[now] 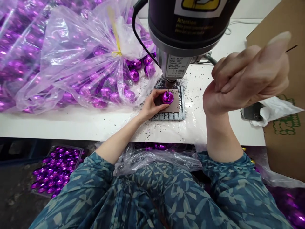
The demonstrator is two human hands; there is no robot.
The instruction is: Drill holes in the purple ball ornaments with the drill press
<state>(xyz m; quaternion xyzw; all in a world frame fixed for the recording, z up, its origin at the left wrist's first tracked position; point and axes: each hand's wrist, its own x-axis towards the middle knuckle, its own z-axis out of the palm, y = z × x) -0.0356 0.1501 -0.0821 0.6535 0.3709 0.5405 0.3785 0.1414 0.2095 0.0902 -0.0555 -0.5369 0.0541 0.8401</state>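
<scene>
A shiny purple faceted ball [167, 97] sits on a brown board [175, 106] that lies on the metal base plate [183, 111] of a bench drill press [183, 35]. My left hand [152, 103] grips the ball from the left between thumb and fingers. Right above the ball is the drill chuck [170, 83], its bit reaching the top of the ball; whether it has entered I cannot tell. My right hand [247, 76] is closed around the end of the drill press's feed lever [211, 59], with its thumb sticking out.
A big clear plastic bag [78, 47] of purple balls covers the table's left side. Dark shavings speckle the white tabletop [195, 105]. To the right are a phone [252, 112], white tissue [276, 109] and a cardboard box [283, 143]. A tray of purple balls [58, 168] stands below left.
</scene>
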